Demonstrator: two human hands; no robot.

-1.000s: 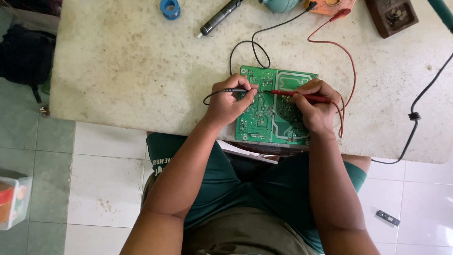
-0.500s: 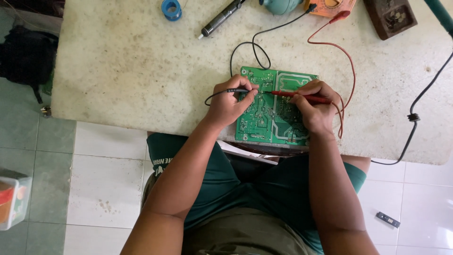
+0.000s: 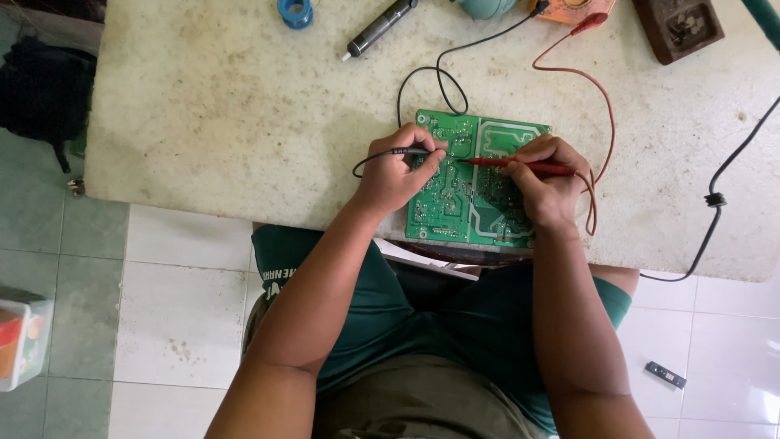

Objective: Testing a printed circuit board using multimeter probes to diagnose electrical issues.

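Green circuit board (image 3: pixel 479 183) lies flat at the near edge of the pale, stained surface (image 3: pixel 227 122), solder side up, right in front of the seated person. Left hand (image 3: pixel 394 175) is curled closed around a black probe (image 3: pixel 410 151), its tip down on the board's left half, black lead (image 3: pixel 422 81) looping away toward the far edge. Right hand (image 3: pixel 548 183) pinches a red probe (image 3: pixel 512 162) like a pen, tip pressed near the board's middle, red lead (image 3: pixel 597 106) arcing up to an orange meter (image 3: pixel 573 8) at the far edge. Both hands rest on the board. Along that far edge: a blue ring-shaped roll (image 3: pixel 294 11), a dark pen-shaped tool (image 3: pixel 380 27) lying at a slant, and a brown square block (image 3: pixel 678 28) toward the far right corner. A thicker black cable (image 3: pixel 715 199) crosses the right side. Down on the tiled floor, a small dark rectangular object (image 3: pixel 665 375) lies to the right, and a clear plastic box (image 3: pixel 23 341) sits at the left.
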